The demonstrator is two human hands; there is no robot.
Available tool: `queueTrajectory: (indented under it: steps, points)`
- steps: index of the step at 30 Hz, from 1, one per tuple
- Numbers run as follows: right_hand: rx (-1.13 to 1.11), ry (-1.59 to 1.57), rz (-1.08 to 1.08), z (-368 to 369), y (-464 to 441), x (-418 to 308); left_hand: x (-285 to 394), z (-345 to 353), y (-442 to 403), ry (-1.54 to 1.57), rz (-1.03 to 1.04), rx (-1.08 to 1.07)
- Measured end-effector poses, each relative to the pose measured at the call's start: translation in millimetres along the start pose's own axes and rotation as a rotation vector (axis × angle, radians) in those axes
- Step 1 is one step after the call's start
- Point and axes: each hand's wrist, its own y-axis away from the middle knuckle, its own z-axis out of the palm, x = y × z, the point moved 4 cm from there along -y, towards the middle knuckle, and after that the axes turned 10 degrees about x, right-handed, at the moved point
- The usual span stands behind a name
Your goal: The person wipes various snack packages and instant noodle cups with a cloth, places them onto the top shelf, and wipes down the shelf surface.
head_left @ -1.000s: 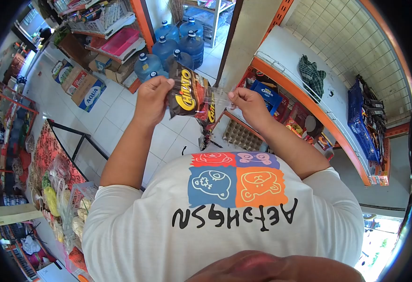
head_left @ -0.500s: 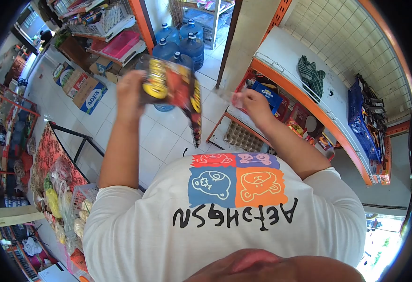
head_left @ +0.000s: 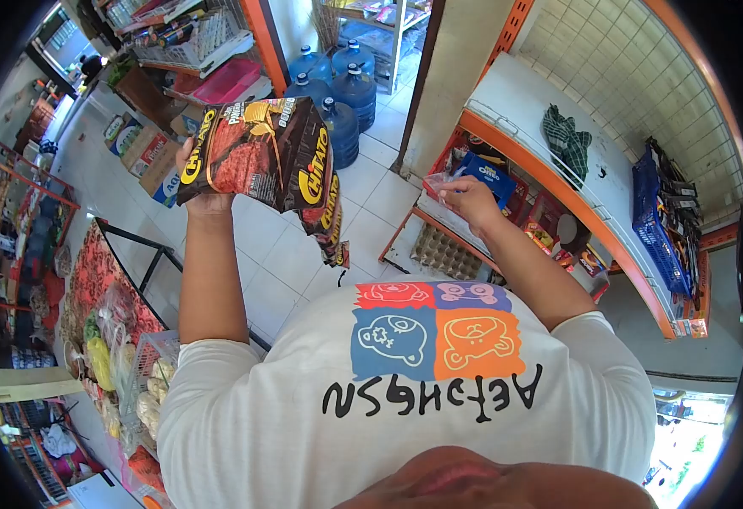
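My left hand (head_left: 210,202) is wrapped round the lower edge of a strip of Chitato chip packets (head_left: 257,157), dark brown with yellow lettering and a red picture. The front packet faces up toward me, and more packets trail below it on the right, narrowing to a small end near my shirt. Part of my fingers is hidden behind the packets. Off to the right, my right hand (head_left: 472,204) pinches a small, clear reddish piece of plastic (head_left: 436,184). Just beyond that hand sits a blue Oreo box (head_left: 485,176) on the shelf.
Several blue water jugs (head_left: 354,92) stand on the tiled floor ahead. An orange-edged shelf unit (head_left: 541,144) on the right carries a green checked cloth (head_left: 567,140) and a blue basket (head_left: 656,204). Egg trays (head_left: 444,253) lie low. Cardboard boxes (head_left: 147,157) are at left.
The chip packets have swung left and turned, so their front now faces me. My left hand has moved slightly left and down; my right hand has shifted slightly right and down.
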Motion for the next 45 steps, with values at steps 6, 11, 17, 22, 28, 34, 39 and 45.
queueTrajectory:
  steps: [6, 11, 17, 22, 28, 34, 39, 45]
  points:
    - [0.051, 0.257, -0.182, -2.7, 3.7, -11.9, -27.1, -14.8, 10.6, -0.059, -0.067, 0.109]
    - [-0.027, 0.089, -0.033, -2.6, -1.1, -4.5, -37.5, -30.8, 12.3, -0.089, -0.067, 0.217]
    - [0.094, -0.096, 0.014, 14.7, -21.1, 5.3, -48.3, -25.6, 8.1, -0.087, -0.058, 0.263]
    - [-0.174, 0.067, 0.087, 32.8, -12.8, -3.2, -55.8, -20.2, 7.3, -0.073, -0.065, 0.272]
    - [0.047, 0.536, -0.447, 32.0, -16.3, -12.4, -67.7, -12.4, 7.0, 0.017, -0.186, 0.143]
    - [-0.248, 0.379, -0.456, 46.1, -1.8, -30.5, -77.8, 0.8, 5.2, 0.077, -0.193, 0.139]
    - [-0.401, 0.306, -0.53, 73.8, 11.3, -43.4, -80.6, 42.1, -11.0, 0.29, -0.236, -0.135]
    - [-0.594, -0.192, -0.247, 84.8, 4.0, -75.5, -59.8, -53.1, -41.3, -0.164, 0.008, 0.595]
